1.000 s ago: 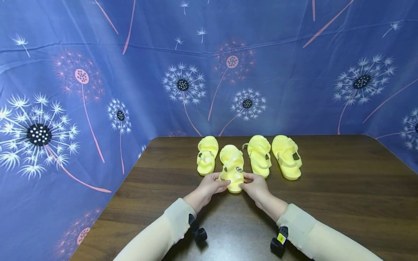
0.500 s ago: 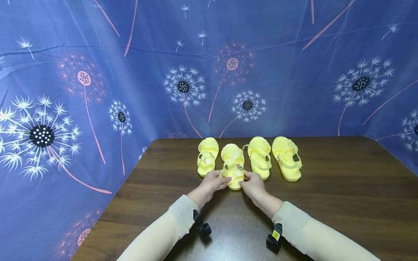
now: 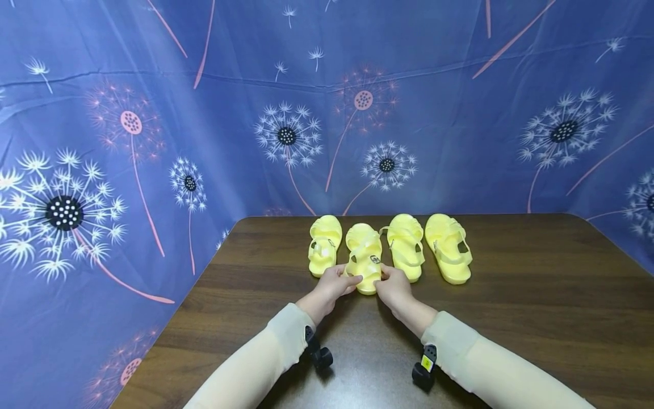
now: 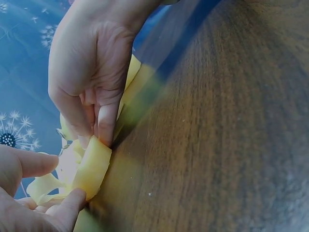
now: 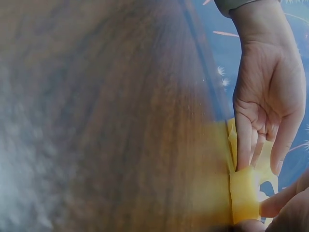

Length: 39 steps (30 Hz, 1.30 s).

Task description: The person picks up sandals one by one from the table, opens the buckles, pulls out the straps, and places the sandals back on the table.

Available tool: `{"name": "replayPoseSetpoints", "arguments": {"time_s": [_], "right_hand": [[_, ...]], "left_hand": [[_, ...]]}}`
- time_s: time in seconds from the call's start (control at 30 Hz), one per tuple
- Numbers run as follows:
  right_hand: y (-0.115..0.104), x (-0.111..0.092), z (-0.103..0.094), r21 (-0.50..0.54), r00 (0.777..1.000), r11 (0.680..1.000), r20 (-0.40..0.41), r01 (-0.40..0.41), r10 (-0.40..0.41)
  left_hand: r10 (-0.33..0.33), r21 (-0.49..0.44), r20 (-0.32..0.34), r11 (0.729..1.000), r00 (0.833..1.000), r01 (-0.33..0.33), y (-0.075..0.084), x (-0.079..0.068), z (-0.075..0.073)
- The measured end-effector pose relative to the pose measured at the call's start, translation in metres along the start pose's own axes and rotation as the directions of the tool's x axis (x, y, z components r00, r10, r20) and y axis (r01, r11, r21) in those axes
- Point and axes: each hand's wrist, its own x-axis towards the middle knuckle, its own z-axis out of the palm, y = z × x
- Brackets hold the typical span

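Observation:
My left hand [image 3: 329, 288] grips the left side of a yellow clog-like sandal [image 3: 367, 258] near its heel, thumb on top. Across from it, my right hand [image 3: 395, 288] pinches the same sandal's right side. Its toe points to the back of the table, and a small dark mark shows by the strap. In the left wrist view, the sandal's heel [image 4: 94, 169] sits between both hands' fingertips, low over the wood. From the right wrist, the heel [image 5: 245, 195] appears between the two hands too. The fingers under the sandal are partly hidden.
Another yellow sandal [image 3: 325, 244] lies just left of the held one. To its right lie two more, one close by [image 3: 405, 247] and one further right [image 3: 449, 250]. The brown wooden table [image 3: 541, 295] ends at a blue dandelion-print cloth [image 3: 460, 142].
Both hands have pushed the held sandal slightly toward the back of the table, bringing it more in line with the others. The grip stays the same, and the other sandals have not moved.

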Motion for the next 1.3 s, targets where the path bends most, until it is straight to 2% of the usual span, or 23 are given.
{"name": "replayPoseSetpoints", "arguments": {"time_s": [0.33,0.67,0.93,1.1,1.3], "right_hand": [[0.001,0.005,0.000,-0.049,1.000,0.999,-0.011,0.015,-0.015],[-0.005,0.010,-0.001,-0.090,0.998,0.995,0.053,0.032,-0.027],[-0.011,0.016,-0.001,-0.104,0.997,0.994,0.070,0.038,-0.030],[-0.014,0.017,0.000,-0.113,0.997,0.993,0.079,0.016,-0.007],[-0.015,0.020,0.000,-0.113,0.996,0.993,0.086,-0.013,0.023]], "left_hand": [[0.014,-0.008,-0.010,1.000,1.000,-0.014,0.001,0.001,0.002],[-0.002,-0.001,-0.024,1.000,1.000,0.002,0.001,0.005,0.003],[0.004,0.003,-0.029,1.000,1.000,-0.004,0.005,0.011,0.002],[-0.015,0.004,-0.042,1.000,0.999,0.015,0.005,0.013,0.002],[-0.005,-0.002,-0.051,1.000,0.999,0.004,0.006,0.017,0.004]]}}
